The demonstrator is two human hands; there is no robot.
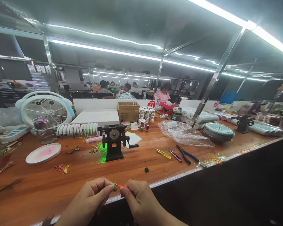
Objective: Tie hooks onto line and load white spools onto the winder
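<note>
So, we've got both hands together at the near edge of the bench [37, 185], well in front of the winder [113, 141], with the left hand [86, 201] and right hand [140, 199] pinching a tiny green-and-orange bit [116, 185] between their fingertips. How far along are we? Going by the bench, some work looks done: a row of white coils [76, 130] with green strands hanging off sits on the rod left of the winder, and a bright green tuft [102, 153] hangs at its front. Loose beads [73, 150] and a pink-stained dish [43, 153] lie further left of it, and we can't tell how much is left. Right of the winder are a small black plug [146, 169], blue-handled pliers [185, 153] and a crumpled plastic bag [185, 133]. Behind it stand a cardboard box [128, 111] and stacks of spools [146, 115], with a white fan [44, 108] back and to the left. Beyond the winder, the room opens into more benches under long strip lights [103, 49], with a co-worker in pink [163, 95] busy at the far end.
</note>
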